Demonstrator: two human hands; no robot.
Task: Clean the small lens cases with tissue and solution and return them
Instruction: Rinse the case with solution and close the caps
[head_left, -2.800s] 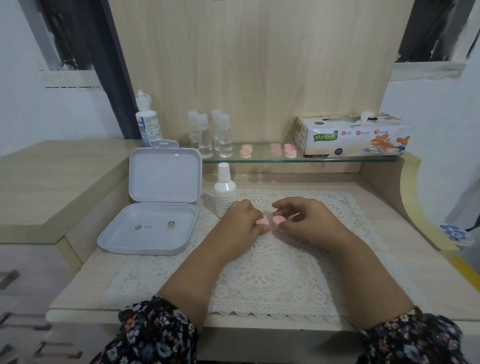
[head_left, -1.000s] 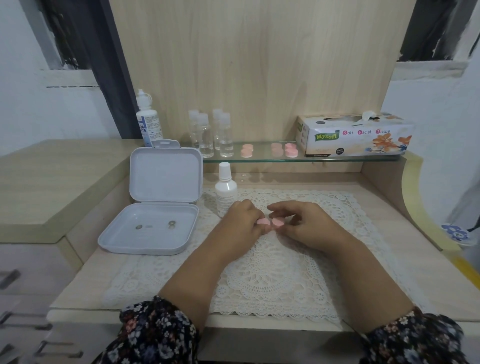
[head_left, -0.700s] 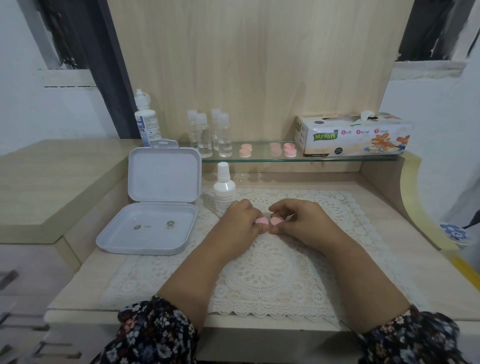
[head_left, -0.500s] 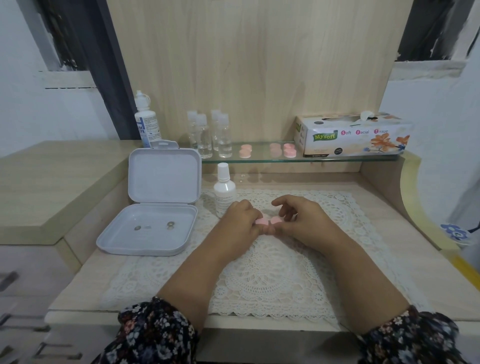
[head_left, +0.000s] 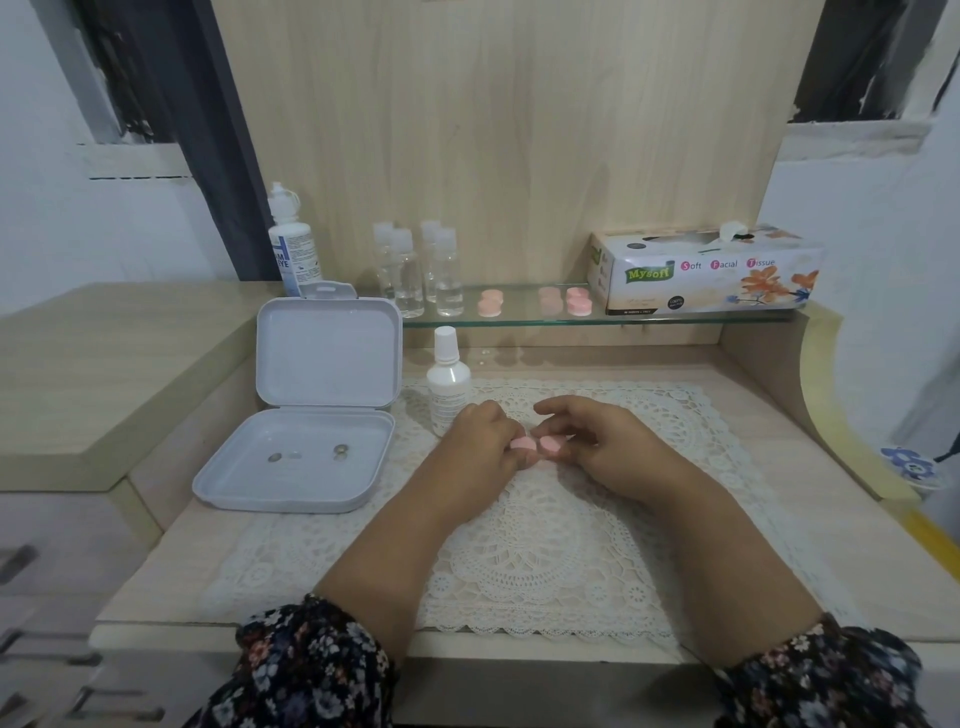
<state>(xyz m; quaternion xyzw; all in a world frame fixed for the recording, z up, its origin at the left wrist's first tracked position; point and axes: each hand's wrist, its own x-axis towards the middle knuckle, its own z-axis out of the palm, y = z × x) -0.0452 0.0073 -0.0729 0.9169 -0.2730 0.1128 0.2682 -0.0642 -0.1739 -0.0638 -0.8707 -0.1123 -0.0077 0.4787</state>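
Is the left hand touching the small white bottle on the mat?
Cannot tell. In the head view the left hand overlaps the base of the white bottle, so any gap or contact between them is hidden.

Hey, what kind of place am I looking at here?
Probably a home dressing table used for contact lens care: a glass shelf holding small bottles, a tissue box, and a lace mat.

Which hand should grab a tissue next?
Probably the right hand: the tissue box sits on the glass shelf on its side; the left hand would have to cross over.
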